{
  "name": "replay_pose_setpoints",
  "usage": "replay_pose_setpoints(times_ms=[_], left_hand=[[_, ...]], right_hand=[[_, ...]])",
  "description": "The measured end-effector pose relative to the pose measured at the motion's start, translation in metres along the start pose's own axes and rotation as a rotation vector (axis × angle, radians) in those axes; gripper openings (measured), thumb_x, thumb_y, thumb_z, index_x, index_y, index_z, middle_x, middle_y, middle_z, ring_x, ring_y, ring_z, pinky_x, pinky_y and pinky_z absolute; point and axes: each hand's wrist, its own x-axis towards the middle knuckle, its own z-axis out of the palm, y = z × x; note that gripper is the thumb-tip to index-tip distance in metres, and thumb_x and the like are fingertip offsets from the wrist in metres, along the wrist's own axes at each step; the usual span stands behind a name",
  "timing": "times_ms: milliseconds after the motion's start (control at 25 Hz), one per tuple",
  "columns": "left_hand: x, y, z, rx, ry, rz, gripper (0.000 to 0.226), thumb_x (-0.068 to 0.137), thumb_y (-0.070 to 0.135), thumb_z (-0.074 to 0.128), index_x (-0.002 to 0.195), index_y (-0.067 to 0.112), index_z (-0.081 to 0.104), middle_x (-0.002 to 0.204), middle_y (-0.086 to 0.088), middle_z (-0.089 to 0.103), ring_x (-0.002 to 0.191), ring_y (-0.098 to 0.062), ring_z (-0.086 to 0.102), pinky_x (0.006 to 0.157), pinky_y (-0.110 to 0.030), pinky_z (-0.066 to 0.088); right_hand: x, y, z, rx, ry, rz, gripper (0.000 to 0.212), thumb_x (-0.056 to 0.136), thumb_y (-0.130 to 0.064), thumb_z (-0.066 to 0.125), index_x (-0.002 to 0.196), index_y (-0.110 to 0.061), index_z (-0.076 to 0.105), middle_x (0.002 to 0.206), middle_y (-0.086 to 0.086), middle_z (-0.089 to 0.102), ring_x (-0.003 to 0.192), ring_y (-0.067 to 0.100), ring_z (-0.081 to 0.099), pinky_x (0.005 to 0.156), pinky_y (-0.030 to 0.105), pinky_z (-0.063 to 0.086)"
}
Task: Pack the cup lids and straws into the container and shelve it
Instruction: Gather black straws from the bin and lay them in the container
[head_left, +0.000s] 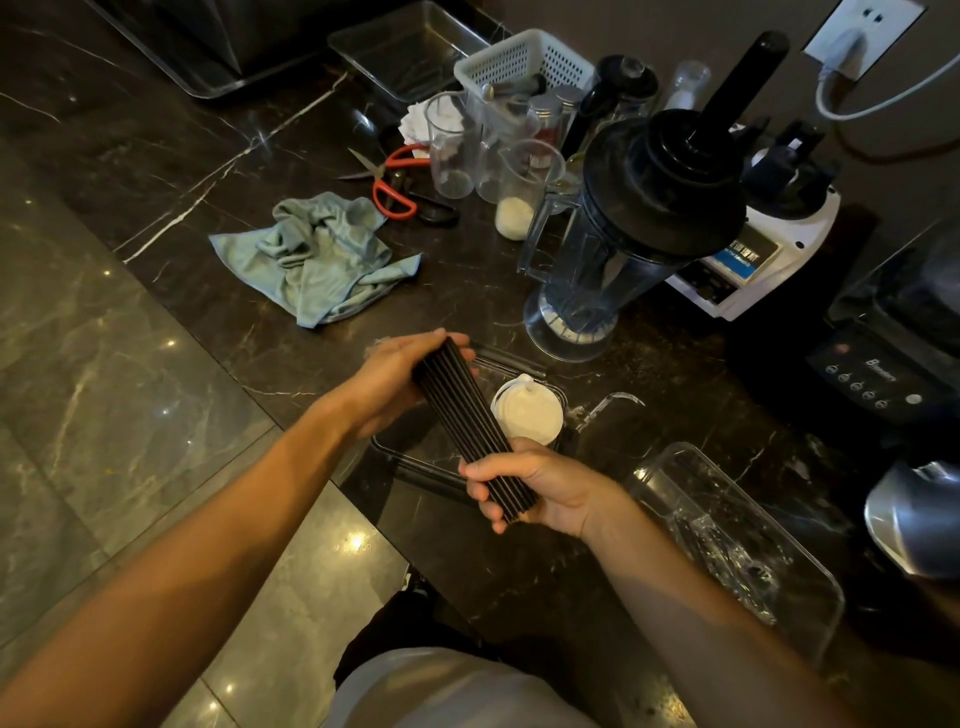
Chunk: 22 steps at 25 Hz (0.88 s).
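Your left hand and right hand each curl around one end of a bundle of black straws, holding it slantwise above the clear container near the edge of the dark marble counter. A stack of white cup lids already sits in the container's far right corner. Behind lie a blue cloth, red-handled scissors and a blender jug.
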Motion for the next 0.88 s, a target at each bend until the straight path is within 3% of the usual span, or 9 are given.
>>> replay_pose_setpoints(times_ms=[160, 280, 440, 560, 680, 760, 880], left_hand=[[0.002, 0.002, 0.005, -0.076, 0.075, 0.008, 0.04, 0.105, 0.034, 0.048, 0.131, 0.008, 0.065, 0.125, -0.01, 0.074, 0.117, -0.022, 0.07, 0.102, -0.041, 0.052], [0.004, 0.0, 0.009, -0.081, 0.023, -0.01, 0.037, 0.108, 0.025, 0.045, 0.128, 0.002, 0.065, 0.123, -0.016, 0.074, 0.116, -0.026, 0.071, 0.102, -0.041, 0.053], [0.006, -0.005, 0.007, 0.049, 0.0, -0.017, 0.032, 0.107, 0.013, 0.046, 0.125, -0.005, 0.066, 0.118, -0.021, 0.074, 0.105, -0.027, 0.074, 0.092, -0.035, 0.061], [0.007, -0.01, 0.002, 0.206, 0.037, 0.012, 0.033, 0.107, 0.019, 0.044, 0.114, 0.0, 0.07, 0.104, -0.016, 0.072, 0.096, -0.024, 0.071, 0.092, -0.038, 0.059], [0.002, -0.018, -0.005, 0.503, 0.07, 0.11, 0.03, 0.107, 0.022, 0.045, 0.1, 0.012, 0.073, 0.096, -0.005, 0.07, 0.089, -0.014, 0.067, 0.085, -0.03, 0.053], [-0.002, -0.023, -0.016, 0.651, 0.064, 0.169, 0.025, 0.106, 0.022, 0.049, 0.099, 0.02, 0.074, 0.1, -0.004, 0.072, 0.094, -0.015, 0.069, 0.089, -0.033, 0.054], [-0.01, -0.027, -0.03, 0.926, -0.093, 0.209, 0.014, 0.098, 0.031, 0.063, 0.108, 0.028, 0.073, 0.108, 0.009, 0.072, 0.1, -0.004, 0.068, 0.095, -0.036, 0.056]], right_hand=[[0.0, 0.004, 0.001, -0.013, -0.009, 0.013, 0.016, 0.097, -0.014, 0.069, 0.111, -0.01, 0.062, 0.079, 0.002, 0.062, 0.062, 0.013, 0.06, 0.058, 0.026, 0.054], [0.001, 0.007, 0.003, -0.026, -0.023, 0.032, 0.017, 0.096, -0.014, 0.07, 0.111, -0.01, 0.063, 0.079, 0.002, 0.062, 0.063, 0.014, 0.06, 0.059, 0.028, 0.055], [0.001, 0.011, 0.0, -0.033, 0.021, 0.035, 0.016, 0.096, -0.014, 0.069, 0.109, -0.01, 0.062, 0.075, 0.001, 0.061, 0.058, 0.012, 0.058, 0.055, 0.026, 0.052], [0.005, 0.011, -0.001, -0.121, 0.085, 0.042, 0.026, 0.094, -0.015, 0.072, 0.114, -0.007, 0.058, 0.074, 0.001, 0.061, 0.057, 0.013, 0.057, 0.055, 0.028, 0.051], [0.012, 0.01, 0.0, -0.394, 0.271, 0.058, 0.039, 0.094, -0.014, 0.07, 0.129, -0.007, 0.054, 0.075, 0.002, 0.065, 0.058, 0.014, 0.06, 0.056, 0.031, 0.051], [0.016, 0.008, -0.002, -0.705, 0.403, 0.069, 0.055, 0.096, -0.016, 0.067, 0.146, -0.009, 0.045, 0.086, 0.006, 0.069, 0.067, 0.017, 0.064, 0.058, 0.031, 0.054], [0.017, 0.011, -0.01, -1.255, 0.524, 0.008, 0.044, 0.096, -0.027, 0.067, 0.136, -0.011, 0.055, 0.113, 0.01, 0.069, 0.104, 0.03, 0.067, 0.087, 0.039, 0.057]])
